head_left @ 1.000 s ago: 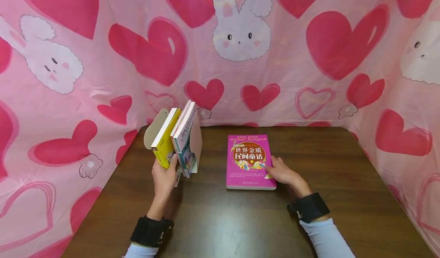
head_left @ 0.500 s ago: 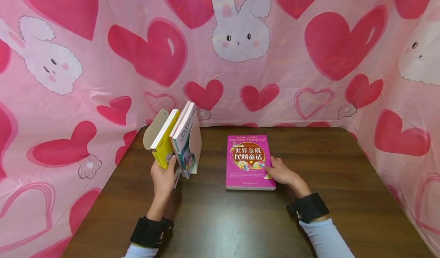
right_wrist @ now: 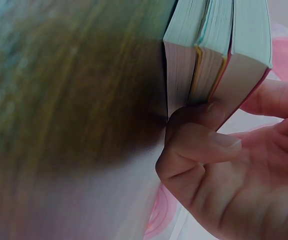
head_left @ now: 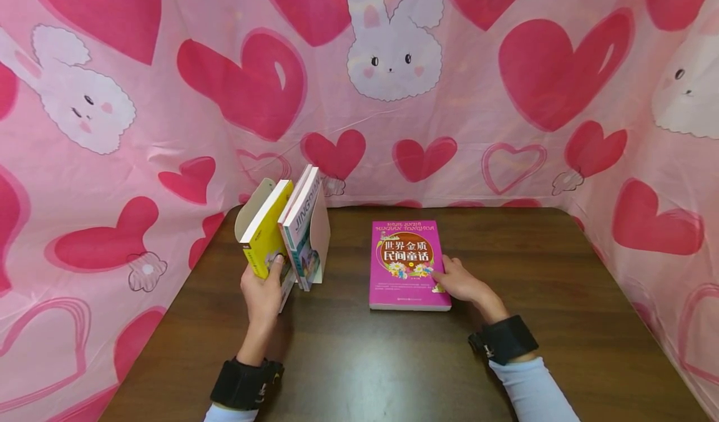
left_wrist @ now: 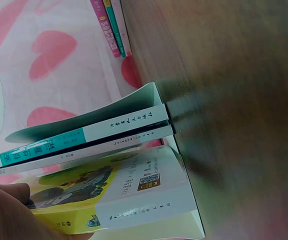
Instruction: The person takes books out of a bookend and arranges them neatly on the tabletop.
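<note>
My left hand (head_left: 261,296) grips the lower near end of a yellow book (head_left: 265,237), thumb on its cover and fingers behind. That book stands upright, sticking out toward me from a pale bookend (head_left: 253,213). Two thinner books (left_wrist: 79,141) stand against the bookend's right plate, apart from the yellow one. To the right, my right hand (head_left: 463,279) holds the near right side of a flat stack topped by a purple book (head_left: 405,292). In the right wrist view, curled fingers touch the page edges of the stacked books (right_wrist: 221,65), and the thumb lies over the top cover.
A brown wooden table (head_left: 359,359) carries everything. Pink fabric (head_left: 393,160) with hearts and rabbits hangs around its back and sides. Between the bookend and the stack lies bare tabletop. Each wrist wears a black strap (head_left: 508,339).
My left hand has drawn the yellow book slightly toward me and to the left, so its near end juts further from the bookend. The right hand and the stack have stayed put.
</note>
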`<state>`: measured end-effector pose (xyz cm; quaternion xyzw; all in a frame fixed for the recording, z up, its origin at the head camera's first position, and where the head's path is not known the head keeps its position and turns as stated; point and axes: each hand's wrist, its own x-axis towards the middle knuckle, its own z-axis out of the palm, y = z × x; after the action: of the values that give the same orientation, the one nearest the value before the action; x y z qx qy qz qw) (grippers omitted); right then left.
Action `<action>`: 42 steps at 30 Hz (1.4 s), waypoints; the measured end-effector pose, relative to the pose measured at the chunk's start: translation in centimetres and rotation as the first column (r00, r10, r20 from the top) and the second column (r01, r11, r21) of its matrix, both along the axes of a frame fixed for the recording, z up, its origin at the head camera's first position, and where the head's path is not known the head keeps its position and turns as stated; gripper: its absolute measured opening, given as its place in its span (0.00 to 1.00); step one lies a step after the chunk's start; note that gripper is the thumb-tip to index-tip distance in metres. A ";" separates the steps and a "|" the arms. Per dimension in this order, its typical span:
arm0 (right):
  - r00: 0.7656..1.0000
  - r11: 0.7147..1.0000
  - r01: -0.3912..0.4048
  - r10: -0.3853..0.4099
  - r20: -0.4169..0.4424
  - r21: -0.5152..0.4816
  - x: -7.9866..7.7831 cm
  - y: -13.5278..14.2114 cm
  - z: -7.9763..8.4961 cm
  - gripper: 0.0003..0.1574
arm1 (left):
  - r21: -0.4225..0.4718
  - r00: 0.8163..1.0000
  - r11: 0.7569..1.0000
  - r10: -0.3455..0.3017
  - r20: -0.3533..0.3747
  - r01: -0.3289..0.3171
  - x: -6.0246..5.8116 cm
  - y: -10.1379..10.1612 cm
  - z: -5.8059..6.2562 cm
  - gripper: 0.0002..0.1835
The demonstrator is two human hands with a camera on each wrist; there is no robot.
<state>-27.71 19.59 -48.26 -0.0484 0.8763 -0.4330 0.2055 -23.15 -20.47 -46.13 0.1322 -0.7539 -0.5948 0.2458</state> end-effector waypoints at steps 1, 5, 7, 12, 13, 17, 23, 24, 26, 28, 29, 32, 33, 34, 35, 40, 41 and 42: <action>1.000 1.000 -0.002 0.002 -0.001 0.000 0.0 0.0 0.1 0.47 | 0.000 1.000 1.000 -0.001 0.001 0.001 0.1 0.0 0.0 0.24; 1.000 1.000 0.007 -0.007 -0.009 0.004 0.1 -0.2 0.1 0.45 | -0.004 1.000 1.000 0.000 0.005 0.000 0.3 -0.1 0.2 0.24; 1.000 1.000 0.011 -0.011 -0.009 0.007 0.2 -0.2 0.2 0.45 | -0.003 1.000 1.000 0.003 -0.001 -0.003 0.5 -0.2 0.3 0.24; 1.000 1.000 0.009 -0.009 -0.012 0.007 0.5 -0.4 0.4 0.44 | -0.001 1.000 1.000 0.007 -0.029 -0.007 1.0 -0.2 0.4 0.23; 1.000 1.000 0.009 -0.009 -0.014 0.009 0.5 -0.4 0.4 0.44 | -0.001 0.999 1.000 0.005 -0.034 -0.005 1.1 -0.2 0.4 0.23; 1.000 1.000 0.007 -0.007 -0.020 0.013 0.4 -0.3 0.1 0.44 | -0.001 0.999 1.000 -0.002 -0.047 0.002 1.4 -0.2 0.4 0.23; 1.000 1.000 0.002 -0.002 -0.024 0.006 0.5 -0.4 0.3 0.45 | 0.023 0.998 1.000 0.005 -0.069 -0.004 2.1 -0.3 0.6 0.23; 1.000 1.000 0.000 0.000 -0.025 0.007 0.5 -0.4 0.3 0.45 | 0.026 0.998 1.000 0.005 -0.069 -0.003 2.2 -0.3 0.7 0.23; 1.000 1.000 -0.004 0.004 -0.028 0.010 0.4 -0.3 0.2 0.45 | 0.033 0.998 0.999 0.005 -0.065 -0.003 2.5 -0.3 0.8 0.23; 1.000 1.000 0.003 -0.002 -0.027 0.012 0.3 -0.3 0.0 0.45 | 0.043 0.998 0.999 0.006 -0.063 -0.003 2.7 -0.4 0.9 0.23; 1.000 1.000 0.001 -0.001 -0.027 0.012 0.3 -0.3 0.0 0.45 | 0.047 0.998 0.999 0.006 -0.062 -0.003 2.8 -0.4 0.9 0.23; 1.000 1.000 0.000 0.000 -0.027 0.016 0.3 -0.3 0.0 0.45 | 0.055 0.998 0.998 0.000 -0.058 0.003 3.2 -0.5 1.1 0.24; 1.000 1.000 -0.002 0.002 -0.028 0.018 0.3 -0.3 0.0 0.45 | 0.057 0.998 0.998 -0.001 -0.055 0.004 3.3 -0.5 1.1 0.24; 1.000 1.000 -0.003 0.003 -0.026 0.017 0.3 -0.3 0.0 0.45 | 0.059 0.999 0.998 -0.002 -0.050 0.005 3.4 -0.5 1.1 0.24; 1.000 1.000 -0.007 0.007 -0.026 0.019 0.3 -0.3 0.0 0.45 | 0.058 0.999 0.998 -0.003 -0.049 0.006 3.5 -0.5 1.2 0.24; 0.999 1.000 -0.011 0.012 -0.033 0.017 0.2 -0.2 -0.2 0.45 | 0.059 0.999 0.998 0.009 -0.046 -0.006 4.0 -0.5 1.4 0.24; 0.999 1.000 -0.016 0.017 -0.041 0.016 0.1 -0.2 -0.2 0.44 | 0.052 0.998 0.999 0.013 -0.058 -0.010 4.1 -0.5 1.4 0.24; 0.999 1.000 -0.016 0.017 -0.048 0.015 0.1 -0.2 -0.2 0.44 | 0.049 0.998 0.999 0.016 -0.067 -0.013 4.2 -0.5 1.5 0.24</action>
<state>-27.59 19.42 -48.50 -0.0643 0.8838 -0.4234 0.1885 -18.98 -20.98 -44.64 0.1234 -0.7295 -0.6153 0.2720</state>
